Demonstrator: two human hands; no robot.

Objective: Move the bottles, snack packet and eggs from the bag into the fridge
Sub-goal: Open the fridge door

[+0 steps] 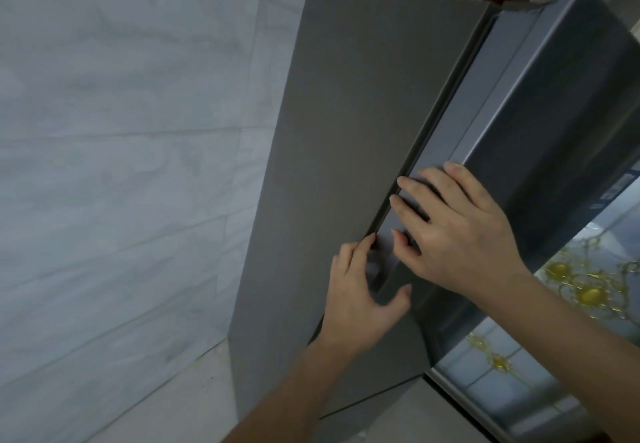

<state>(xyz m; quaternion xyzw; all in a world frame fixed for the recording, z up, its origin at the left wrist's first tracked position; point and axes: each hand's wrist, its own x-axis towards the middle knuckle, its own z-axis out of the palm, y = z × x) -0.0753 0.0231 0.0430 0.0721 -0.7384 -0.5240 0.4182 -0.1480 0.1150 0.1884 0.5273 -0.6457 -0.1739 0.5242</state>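
Pale tiled wall [121, 165] on the left, then the grey fridge [339, 151] side panel. Left hand [360, 293] hooks curled fingers into the door seam, thumb pressing the door edge. Right hand [457, 231] lies beside it, fingers spread flat on the fridge door [554, 106]. No bottles, packet or eggs in view.

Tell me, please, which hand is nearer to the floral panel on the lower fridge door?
Right. The right hand lies flat on the fridge door edge, its wrist just above the floral panel. The left hand sits farther away, fingers hooked at the seam beside the grey side panel.
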